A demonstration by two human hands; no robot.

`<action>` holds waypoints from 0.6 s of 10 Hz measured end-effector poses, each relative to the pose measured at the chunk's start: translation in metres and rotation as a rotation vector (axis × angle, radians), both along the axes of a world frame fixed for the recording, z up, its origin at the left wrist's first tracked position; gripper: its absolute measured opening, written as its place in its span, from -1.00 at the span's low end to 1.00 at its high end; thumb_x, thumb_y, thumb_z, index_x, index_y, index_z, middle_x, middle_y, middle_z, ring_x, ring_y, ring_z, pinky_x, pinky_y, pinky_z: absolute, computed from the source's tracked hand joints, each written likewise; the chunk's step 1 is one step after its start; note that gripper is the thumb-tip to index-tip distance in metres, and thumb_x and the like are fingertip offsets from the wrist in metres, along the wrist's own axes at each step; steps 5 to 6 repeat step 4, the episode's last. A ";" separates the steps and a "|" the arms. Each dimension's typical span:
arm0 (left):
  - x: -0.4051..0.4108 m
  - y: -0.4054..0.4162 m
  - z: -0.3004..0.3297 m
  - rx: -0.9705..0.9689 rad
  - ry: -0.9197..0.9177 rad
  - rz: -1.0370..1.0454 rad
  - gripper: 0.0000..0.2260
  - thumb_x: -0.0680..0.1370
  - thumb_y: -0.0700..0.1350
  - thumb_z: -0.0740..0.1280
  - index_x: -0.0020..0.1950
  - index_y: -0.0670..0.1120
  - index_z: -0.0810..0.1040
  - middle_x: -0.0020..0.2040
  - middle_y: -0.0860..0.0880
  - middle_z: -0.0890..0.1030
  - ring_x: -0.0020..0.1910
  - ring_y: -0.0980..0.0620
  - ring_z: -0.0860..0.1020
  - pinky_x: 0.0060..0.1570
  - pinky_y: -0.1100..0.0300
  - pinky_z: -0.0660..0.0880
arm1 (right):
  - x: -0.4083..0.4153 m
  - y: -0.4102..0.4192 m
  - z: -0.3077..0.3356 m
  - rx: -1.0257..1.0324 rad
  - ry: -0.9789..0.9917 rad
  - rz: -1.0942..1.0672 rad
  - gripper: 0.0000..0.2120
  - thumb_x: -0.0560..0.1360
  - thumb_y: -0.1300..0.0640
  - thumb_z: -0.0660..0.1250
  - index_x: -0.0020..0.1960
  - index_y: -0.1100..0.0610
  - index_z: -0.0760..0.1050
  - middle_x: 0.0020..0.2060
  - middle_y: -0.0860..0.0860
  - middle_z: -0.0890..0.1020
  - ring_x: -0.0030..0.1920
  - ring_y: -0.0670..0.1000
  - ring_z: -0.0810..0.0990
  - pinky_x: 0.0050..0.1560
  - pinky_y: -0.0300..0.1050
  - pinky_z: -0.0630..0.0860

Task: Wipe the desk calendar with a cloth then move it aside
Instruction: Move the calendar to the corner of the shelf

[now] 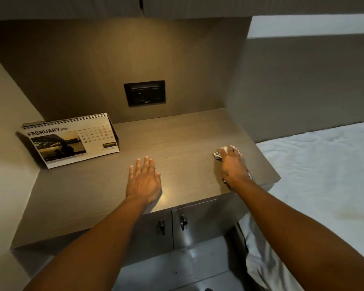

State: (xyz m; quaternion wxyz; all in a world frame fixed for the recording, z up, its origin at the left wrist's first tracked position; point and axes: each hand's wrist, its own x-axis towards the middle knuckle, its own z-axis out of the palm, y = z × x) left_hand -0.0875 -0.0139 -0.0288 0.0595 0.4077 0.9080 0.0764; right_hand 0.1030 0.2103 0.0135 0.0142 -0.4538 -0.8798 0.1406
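Note:
A spiral-bound desk calendar [72, 141] showing February stands upright at the back left of the brown desk top [177, 135], close to the left wall. My left hand [144, 179] lies flat on the desk near its front edge, fingers spread, holding nothing, well right of the calendar. My right hand [232, 164] presses down on a white and dark patterned cloth [219, 153] at the desk's right side. Most of the cloth is hidden under the hand.
A black wall socket [144, 93] sits in the back panel above the desk. Two cabinet doors with dark handles [172, 224] are below the front edge. A bed with a white sheet [324, 175] borders the desk on the right. An overhead cabinet hangs above.

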 end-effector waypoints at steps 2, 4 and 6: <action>0.005 0.001 0.004 -0.011 -0.004 -0.003 -0.44 0.68 0.13 -0.14 0.63 -0.08 -0.10 0.65 -0.07 -0.09 0.60 -0.08 -0.17 0.55 -0.10 -0.17 | 0.003 0.008 -0.013 0.044 0.032 0.030 -0.42 0.57 0.36 0.23 0.52 0.02 0.22 0.59 0.18 0.15 0.61 0.26 0.01 0.57 0.26 0.11; 0.006 0.001 0.012 -0.001 -0.026 0.018 -0.44 0.68 0.12 -0.12 0.63 -0.09 -0.10 0.65 -0.09 -0.09 0.60 -0.09 -0.17 0.55 -0.11 -0.14 | 0.002 0.001 -0.012 0.104 0.104 0.099 -0.50 0.65 -0.13 0.07 0.52 0.07 0.18 0.60 0.24 0.12 0.61 0.27 0.00 0.57 0.23 -0.09; 0.006 0.001 0.012 -0.001 -0.026 0.018 -0.44 0.68 0.12 -0.12 0.63 -0.09 -0.10 0.65 -0.09 -0.09 0.60 -0.09 -0.17 0.55 -0.11 -0.14 | 0.002 0.001 -0.012 0.104 0.104 0.099 -0.50 0.65 -0.13 0.07 0.52 0.07 0.18 0.60 0.24 0.12 0.61 0.27 0.00 0.57 0.23 -0.09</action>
